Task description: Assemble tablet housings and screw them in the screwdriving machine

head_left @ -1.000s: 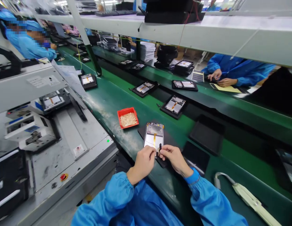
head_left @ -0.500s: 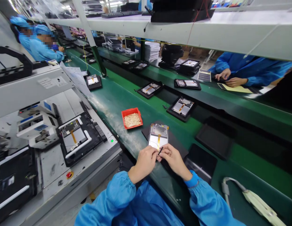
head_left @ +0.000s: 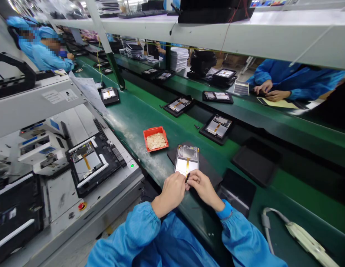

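Observation:
An opened tablet [head_left: 186,155] lies in front of me on a dark flat pad [head_left: 208,176], its circuit board, silver panel and orange ribbon showing. Over its near end my two hands meet. My right hand [head_left: 201,187] pinches a small narrow black part [head_left: 187,178], which stands tilted between the fingertips. Close against it, my left hand [head_left: 172,191] has its fingers pressed together; what they grip is hidden. A thin dark wire curves across the silver panel beside the left fingers.
A red tray [head_left: 155,149] of pale pieces stands beyond my left hand. Opened tablets [head_left: 217,128] ride on the green conveyor. A dark tray [head_left: 256,161] and a cream handheld tool [head_left: 308,243] lie to the right. Left is a machine [head_left: 58,207]; a co-worker [head_left: 289,79] sits opposite.
The black part has turned more upright between my fingertips. The nearest tablet on the conveyor has shifted slightly right, and one on the far strip slightly left.

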Available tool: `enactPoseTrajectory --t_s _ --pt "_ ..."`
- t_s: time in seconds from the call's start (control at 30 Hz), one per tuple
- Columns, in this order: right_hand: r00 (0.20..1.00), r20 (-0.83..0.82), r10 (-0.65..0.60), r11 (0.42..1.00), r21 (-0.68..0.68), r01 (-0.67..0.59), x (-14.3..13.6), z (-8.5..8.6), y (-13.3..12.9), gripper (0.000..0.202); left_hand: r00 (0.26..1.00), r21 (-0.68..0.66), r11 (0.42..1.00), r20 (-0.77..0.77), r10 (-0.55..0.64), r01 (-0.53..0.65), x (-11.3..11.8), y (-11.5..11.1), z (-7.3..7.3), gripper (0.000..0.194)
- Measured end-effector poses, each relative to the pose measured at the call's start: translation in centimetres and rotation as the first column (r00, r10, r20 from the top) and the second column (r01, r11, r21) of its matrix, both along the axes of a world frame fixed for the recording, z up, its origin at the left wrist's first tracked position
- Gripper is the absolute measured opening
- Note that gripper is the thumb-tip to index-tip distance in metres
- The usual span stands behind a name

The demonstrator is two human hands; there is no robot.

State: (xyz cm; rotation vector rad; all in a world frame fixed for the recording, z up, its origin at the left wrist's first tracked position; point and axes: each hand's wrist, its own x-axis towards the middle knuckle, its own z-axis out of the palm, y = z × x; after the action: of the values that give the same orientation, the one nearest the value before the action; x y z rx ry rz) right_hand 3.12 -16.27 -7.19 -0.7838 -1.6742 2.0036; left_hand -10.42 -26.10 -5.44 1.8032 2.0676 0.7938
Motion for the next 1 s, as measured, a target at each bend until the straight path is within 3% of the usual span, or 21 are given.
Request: enactPoseTrajectory --t_s 0.57,0.67,0.77,0.83,0.9,0.93,1.0 --pt "0.999 -0.028 0.017 0.998 -0.058 -0.019 -0.3 -0.8 -0.2 0.022 0.998 -0.026 0.999 -0.035 -0.042 0.041 -0.6 -0.5 0.0 0.025" --pt "0.999 -0.030 0.017 0.997 -0.068 -0.019 -0.3 -0.6 -0.2 0.025 0.997 -0.016 1.000 -0.069 -0.022 0.021 -0.4 -0.6 -0.2 0.022" --pt "1.000 0.014 -0.007 0.999 -0.046 0.007 -0.2 -0.1 0.5 0.030 0.990 -0.007 0.998 -0.129 0.061 -0.063 -2.1 0.2 0.0 0.018" --pt "0.995 0.075 -0.072 0.997 0.041 0.069 0.3 0.4 1.4 0.033 0.956 0.021 0.978 -0.208 0.207 -0.207 -5.0 1.6 0.7 0.019" --pt "0.976 0.144 -0.165 0.956 0.265 0.123 1.1 1.0 2.3 0.029 0.873 0.042 0.923 -0.312 0.376 -0.383 -8.9 3.4 1.5 0.023" --pt "0.964 0.171 -0.205 0.903 0.413 0.118 1.5 1.3 2.6 0.025 0.826 0.025 0.893 -0.369 0.426 -0.450 -11.0 4.5 1.9 0.026" --pt "0.950 0.198 -0.241 0.737 0.674 0.047 2.3 1.7 2.7 0.018 0.780 -0.101 0.849 -0.464 0.421 -0.519 -14.6 6.4 2.4 0.028"
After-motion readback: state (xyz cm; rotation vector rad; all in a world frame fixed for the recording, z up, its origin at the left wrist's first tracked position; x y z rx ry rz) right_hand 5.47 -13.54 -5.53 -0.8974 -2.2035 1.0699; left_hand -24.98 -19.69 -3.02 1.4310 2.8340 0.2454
